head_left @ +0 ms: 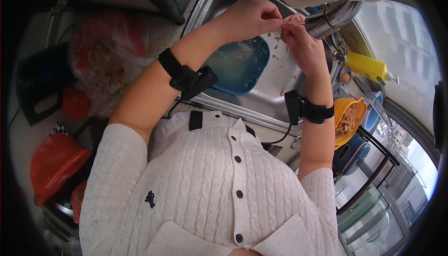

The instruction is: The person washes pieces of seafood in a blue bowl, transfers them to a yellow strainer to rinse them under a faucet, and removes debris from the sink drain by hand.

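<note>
At the top, over a stainless steel sink [276,105], my two hands nearly meet beside the tap. My left hand [257,17] pinches one end of a thin pinkish strip of food [291,22]. The fingers of my right hand [301,44] grip the same strip close to the tap's metal spout [320,23], which partly covers them. Below my left hand, a dark teal plastic basin [241,65] holds cloudy water. Small brownish scraps [282,92] lie on the sink floor right of the basin. Both forearms wear black straps with devices.
On the right stand a yellow plastic basket [350,108] of pale brown strips, a yellow pump bottle [365,67] and an egg [345,78] in a small bowl. At left are a clear plastic bag [105,63] with food scraps and a red plastic bag [57,165]. White cloth hangs above the tap.
</note>
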{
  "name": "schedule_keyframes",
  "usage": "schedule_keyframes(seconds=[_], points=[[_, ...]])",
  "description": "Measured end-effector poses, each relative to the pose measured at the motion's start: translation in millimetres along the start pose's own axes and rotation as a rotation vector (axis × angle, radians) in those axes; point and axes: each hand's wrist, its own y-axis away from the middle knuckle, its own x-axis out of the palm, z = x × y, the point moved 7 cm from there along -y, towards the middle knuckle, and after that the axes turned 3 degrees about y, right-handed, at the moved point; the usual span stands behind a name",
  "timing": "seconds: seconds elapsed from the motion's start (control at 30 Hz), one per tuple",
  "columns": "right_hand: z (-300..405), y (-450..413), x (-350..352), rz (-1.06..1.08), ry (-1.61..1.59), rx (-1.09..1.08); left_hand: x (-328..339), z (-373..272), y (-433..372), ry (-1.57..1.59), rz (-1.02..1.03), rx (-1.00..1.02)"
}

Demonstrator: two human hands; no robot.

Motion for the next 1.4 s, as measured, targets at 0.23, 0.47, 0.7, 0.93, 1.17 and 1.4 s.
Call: schedule_keyframes(seconds=[0.23,0.47,0.7,0.93,1.17,1.4], points=[[-1.7,-0.3,1.8,-0.129,0.126,0.024,-7.3,12.1,0.3,-0.046,-0.114,-0.062],[-1.7,-0.1,-2.7,-0.253,0.203,0.044,-5.8,15.7,2.3,0.007,-0.092,-0.022],[-1.2,2.9,1.5,-0.270,-0.173,0.078,0.5,17.5,2.7,0.128,-0.050,-0.077],[-4.0,2.7,1.7,-0.123,-0.311,0.068,3.9,10.5,6.8,0.230,0.006,-0.111],[1.4,4.6,2.7,-0.209,-0.325,0.008,4.4,14.5,8.4,0.121,-0.080,-0.122],[-1.7,3.1,1.6,-0.120,-0.216,0.032,5.5,9.9,6.5,0.122,-0.007,-0.120]])
